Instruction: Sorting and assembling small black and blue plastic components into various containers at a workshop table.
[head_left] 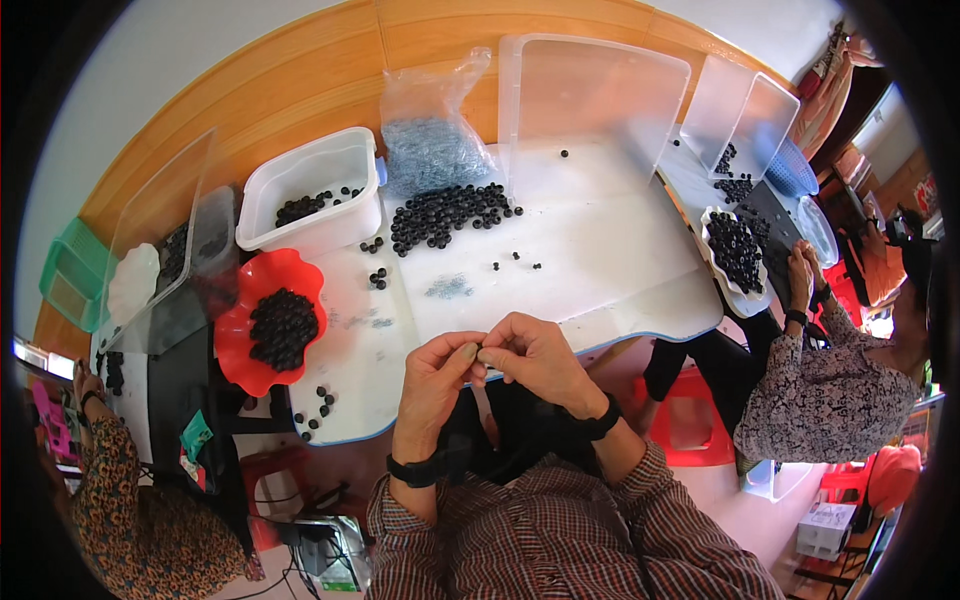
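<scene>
My left hand [432, 385] and my right hand [540, 362] meet at the table's near edge, above my lap. Both are closed, thumbs and fingertips pinched together around something small and dark that the fingers mostly hide. Beyond them on the white table [600, 270] lie a few tiny black pieces [516, 256]. A pile of round black bead-like parts [440, 222] spreads farther back. To the left, a red scalloped bowl [232, 330] holds a heap of similar black parts [284, 328]. Small clusters of them [377, 279] sit between bowl and pile, and several more [325, 400] lie at the front left corner.
Behind the pile stands a clear bag [430, 150] of small bluish-grey pieces, beside a white tub [335, 225] with black parts inside. A translucent bin [600, 110] rests on its side. Co-workers sit left [150, 520] and right [840, 400]; a scalloped white dish [762, 280] lies by the right one.
</scene>
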